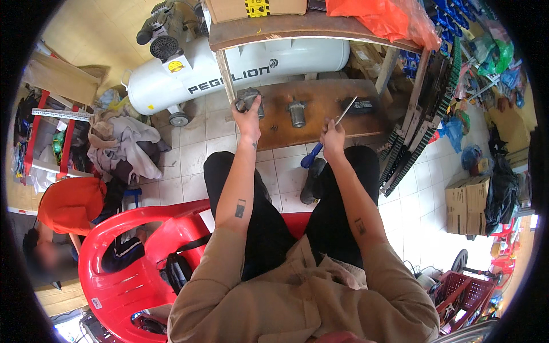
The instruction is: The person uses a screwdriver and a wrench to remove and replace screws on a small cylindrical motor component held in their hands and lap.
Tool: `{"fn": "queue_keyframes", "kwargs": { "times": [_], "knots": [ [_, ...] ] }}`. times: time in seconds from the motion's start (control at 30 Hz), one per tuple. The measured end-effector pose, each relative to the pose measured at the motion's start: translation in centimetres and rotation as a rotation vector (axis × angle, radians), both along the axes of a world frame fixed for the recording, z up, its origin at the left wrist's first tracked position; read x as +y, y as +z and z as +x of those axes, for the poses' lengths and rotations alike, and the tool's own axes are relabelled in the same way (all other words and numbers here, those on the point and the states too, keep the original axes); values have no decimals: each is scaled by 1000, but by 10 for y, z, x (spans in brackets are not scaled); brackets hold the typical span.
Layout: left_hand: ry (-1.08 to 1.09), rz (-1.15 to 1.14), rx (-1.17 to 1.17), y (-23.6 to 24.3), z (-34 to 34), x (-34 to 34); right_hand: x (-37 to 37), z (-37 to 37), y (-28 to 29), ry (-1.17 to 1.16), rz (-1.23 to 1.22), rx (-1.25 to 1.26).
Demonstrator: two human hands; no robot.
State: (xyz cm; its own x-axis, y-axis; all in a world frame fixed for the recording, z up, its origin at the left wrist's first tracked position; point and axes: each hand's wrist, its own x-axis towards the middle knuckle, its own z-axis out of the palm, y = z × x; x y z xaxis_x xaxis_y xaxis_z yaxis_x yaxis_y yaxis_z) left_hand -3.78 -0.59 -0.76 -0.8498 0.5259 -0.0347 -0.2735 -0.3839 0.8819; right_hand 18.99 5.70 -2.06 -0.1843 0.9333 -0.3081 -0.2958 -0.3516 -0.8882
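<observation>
At the low wooden table's (327,94) left end, the left hand (248,119) grips a grey metal part (250,98), thumb and fingers parted across it, partly hiding it. The right hand (333,139) is closed around a blue-handled screwdriver (311,156), covering its middle; its shaft crosses in front of a black box (360,107). Between both hands sits a 2nd metal part (297,114), wood showing either side. White tiles (286,167) separate the table's near edge from the knees.

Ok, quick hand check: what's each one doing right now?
Left hand: closed around a grey metal part.
Right hand: closed, holding a blue-handled screwdriver.
</observation>
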Motion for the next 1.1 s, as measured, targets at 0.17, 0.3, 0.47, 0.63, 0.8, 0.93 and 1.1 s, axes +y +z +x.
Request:
{"fn": "queue_keyframes", "kwargs": {
  "times": [0.17, 0.3, 0.47, 0.63, 0.8, 0.93, 1.1],
  "knots": [
    [60, -50, 226, 9, 7, -4, -6, -3, 9, -9, -4, -39],
    [116, -63, 384, 2, 5, -1, -6, -5, 8, -14, -7, -36],
    [129, -10, 399, 19, 19, -6, -2, -1, 0, -3, -7, -36],
    [151, 47, 305, 22, 21, -6, -2, -4, 3, -1, -10, -41],
    [235, 19, 282, 23, 22, -6, -2, -3, 1, 13, 8, -58],
    [212, 50, 270, 17, 20, -6, -3, -3, 2, 12, -11, -50],
    [200, 52, 308, -8, 8, -3, -8, -7, 10, 1, -13, -64]
  ]
}}
